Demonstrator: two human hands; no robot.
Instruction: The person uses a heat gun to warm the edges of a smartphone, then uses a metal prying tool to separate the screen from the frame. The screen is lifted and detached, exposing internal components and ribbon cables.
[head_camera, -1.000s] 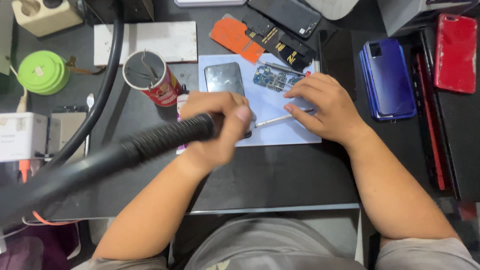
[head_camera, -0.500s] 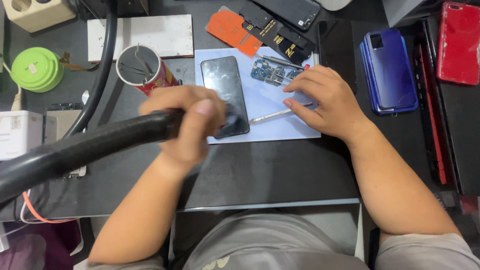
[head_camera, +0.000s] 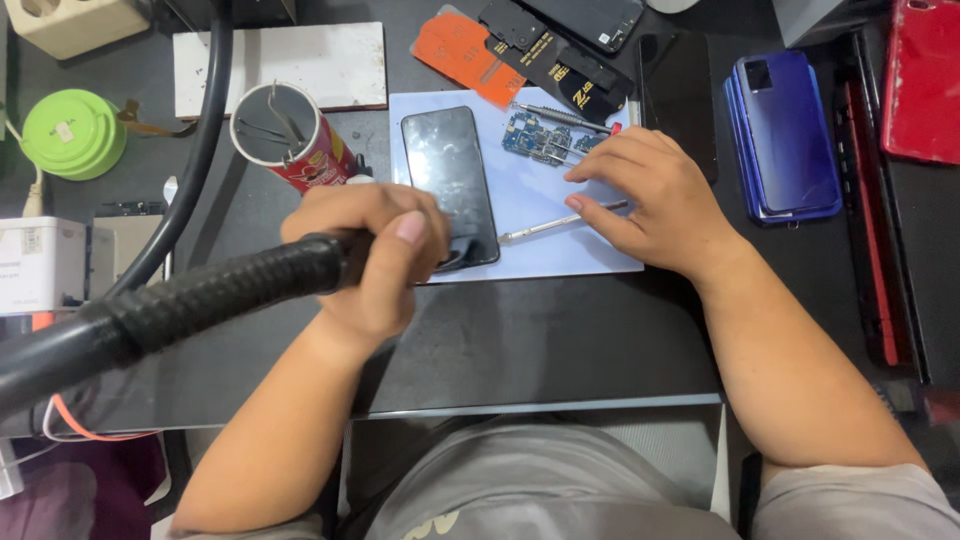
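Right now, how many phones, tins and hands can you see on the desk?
Phones: 3 - black phone, blue phone, red phone
Tins: 1 - red tin
Hands: 2 - left hand, right hand
Total: 6

surface: dark grey desk (head_camera: 560, 350) | front edge: pale metal trim | light: even, soft overhead

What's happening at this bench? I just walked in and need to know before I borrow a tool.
A person sits at a dark work table. Their left hand grips a thick black hose, its end over the lower part of a black phone lying on a pale mat. Their right hand rests on the mat by a thin metal tool and a small circuit board.
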